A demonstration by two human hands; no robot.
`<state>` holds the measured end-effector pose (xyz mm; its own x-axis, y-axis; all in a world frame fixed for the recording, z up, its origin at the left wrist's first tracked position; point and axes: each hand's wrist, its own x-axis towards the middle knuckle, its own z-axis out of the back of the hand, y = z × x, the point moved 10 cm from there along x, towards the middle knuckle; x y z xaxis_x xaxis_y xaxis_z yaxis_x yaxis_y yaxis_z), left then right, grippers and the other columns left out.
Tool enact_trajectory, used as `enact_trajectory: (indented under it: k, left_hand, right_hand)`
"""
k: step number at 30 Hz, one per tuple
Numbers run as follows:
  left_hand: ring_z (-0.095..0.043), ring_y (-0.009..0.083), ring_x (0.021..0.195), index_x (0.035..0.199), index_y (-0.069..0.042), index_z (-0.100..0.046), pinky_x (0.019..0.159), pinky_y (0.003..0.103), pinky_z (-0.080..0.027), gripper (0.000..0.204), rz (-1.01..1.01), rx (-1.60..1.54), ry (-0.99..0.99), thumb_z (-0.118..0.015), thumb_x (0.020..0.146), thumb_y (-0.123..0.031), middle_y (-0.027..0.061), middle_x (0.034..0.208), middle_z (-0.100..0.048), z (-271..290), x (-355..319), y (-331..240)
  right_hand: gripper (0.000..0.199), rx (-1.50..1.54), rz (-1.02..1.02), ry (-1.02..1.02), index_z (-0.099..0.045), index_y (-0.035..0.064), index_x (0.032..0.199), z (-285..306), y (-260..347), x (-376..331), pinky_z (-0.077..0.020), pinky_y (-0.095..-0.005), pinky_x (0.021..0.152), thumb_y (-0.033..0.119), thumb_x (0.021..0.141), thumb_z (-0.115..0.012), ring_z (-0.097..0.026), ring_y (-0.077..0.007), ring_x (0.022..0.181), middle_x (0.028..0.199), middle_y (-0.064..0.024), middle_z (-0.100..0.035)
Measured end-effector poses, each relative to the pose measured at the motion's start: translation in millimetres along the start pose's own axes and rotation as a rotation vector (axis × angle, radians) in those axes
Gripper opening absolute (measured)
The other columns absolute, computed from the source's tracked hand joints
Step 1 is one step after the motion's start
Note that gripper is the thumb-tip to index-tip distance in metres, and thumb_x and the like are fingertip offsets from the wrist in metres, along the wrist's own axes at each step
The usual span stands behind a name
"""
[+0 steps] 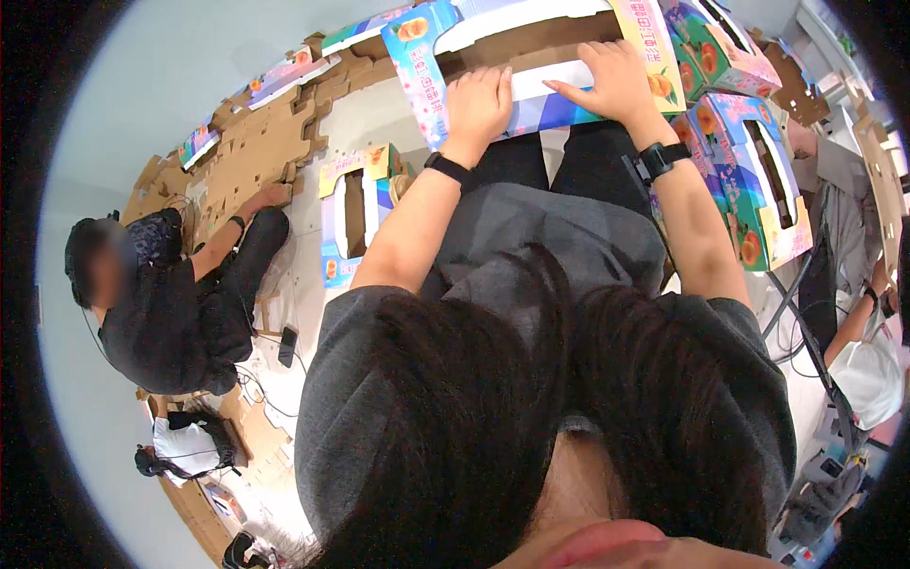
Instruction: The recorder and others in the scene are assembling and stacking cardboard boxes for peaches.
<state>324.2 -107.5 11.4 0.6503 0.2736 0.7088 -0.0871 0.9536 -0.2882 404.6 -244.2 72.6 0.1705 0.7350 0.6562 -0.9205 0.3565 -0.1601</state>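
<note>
Both hands on a fruit-printed cardboard carton [545, 115], in front of the wearer's lap.
I see the left hand [480, 102] laid over its near edge, fingers together; the right hand [614, 82] rests on that edge, thumb spread wide. I cannot tell how firmly either grips. A smaller-looking carton [380, 194] lies left.

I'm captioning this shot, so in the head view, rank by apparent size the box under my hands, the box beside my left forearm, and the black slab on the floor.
1. Handled box
2. Left box
3. Black slab
Nearness to the camera may exaggerate the first.
</note>
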Motion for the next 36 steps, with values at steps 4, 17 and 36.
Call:
enact_trajectory:
  k: [4, 17, 36]
  left_hand:
    - [-0.060, 0.0386, 0.085, 0.090, 0.000, -0.062, 0.076, 0.047, -0.047, 0.045, -0.109, 0.066, 0.050, -0.057, 0.088, -0.045, 0.0188, 0.087, -0.063, 6.4, -9.5, -14.8]
    - [-0.055, 0.0372, 0.107, 0.127, -0.008, -0.052, 0.089, 0.045, -0.048, 0.075, -0.226, -0.002, 0.600, -0.083, 0.059, -0.017, 0.0170, 0.112, -0.057, 14.9, -33.7, -32.3]
    - [-0.040, 0.0400, 0.132, 0.131, -0.004, -0.053, 0.110, 0.049, -0.030, 0.058, -0.211, 0.212, 0.527, -0.059, 0.073, -0.009, 0.0231, 0.137, -0.048, -4.2, -52.7, -39.6]
  right_hand:
    - [0.055, 0.013, -0.011, -0.046, -0.062, 0.0051, 0.080, 4.9, 3.1, -6.4, -0.0416, -0.0391, 0.071, 0.060, 0.077, -0.063, -0.059, -0.0286, 0.074, 0.073, -0.0114, -0.061]
    - [0.043, -0.028, -0.057, 0.019, -0.054, 0.0052, 0.092, 33.0, 30.2, -53.5, -0.0389, -0.0409, 0.078, 0.041, 0.074, -0.070, -0.052, -0.0298, 0.087, 0.088, -0.0113, -0.053]
    - [0.063, 0.074, -0.301, 0.616, -0.046, 0.0040, 0.136, -23.9, 16.2, -86.8, -0.0226, -0.0541, 0.113, 0.010, 0.075, -0.059, -0.031, -0.0436, 0.135, 0.143, -0.0254, -0.039]
